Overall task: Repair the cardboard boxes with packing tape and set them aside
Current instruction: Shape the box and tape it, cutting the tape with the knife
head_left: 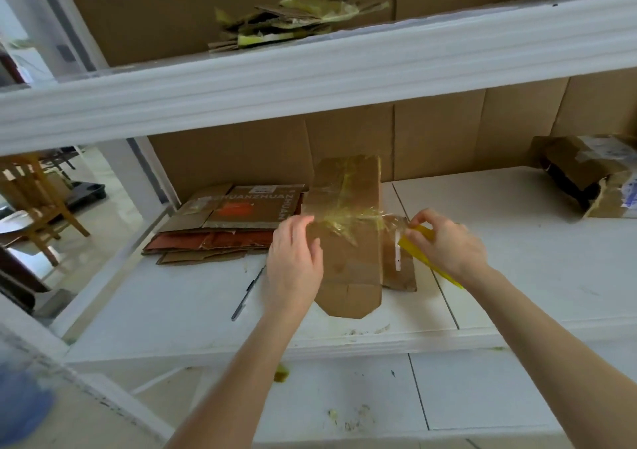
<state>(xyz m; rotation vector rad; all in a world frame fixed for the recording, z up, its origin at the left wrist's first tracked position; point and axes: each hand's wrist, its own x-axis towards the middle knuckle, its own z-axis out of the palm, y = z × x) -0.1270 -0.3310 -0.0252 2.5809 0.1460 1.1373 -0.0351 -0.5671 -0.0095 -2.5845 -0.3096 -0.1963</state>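
A flattened brown cardboard box (pixel 348 259) lies on the white shelf (pixel 517 269), with yellowish clear packing tape (pixel 348 219) stretched across its middle and along its upper length. My left hand (pixel 293 259) rests on the box's left edge, its fingertips pressing the tape there. My right hand (pixel 444 242) is at the box's right edge and grips a yellow tape roll (pixel 420 242), with its fingertips pinching at the tape's end. A smaller cardboard piece (pixel 400 273) sticks out beneath the box on the right.
A stack of flattened printed and red boxes (pixel 227 224) lies to the left. A pen (pixel 248 292) sits near the shelf's front. A torn box (pixel 586 176) stands at far right. Cardboard and tape scraps (pixel 286 23) lie on the upper shelf. Cardboard lines the back wall.
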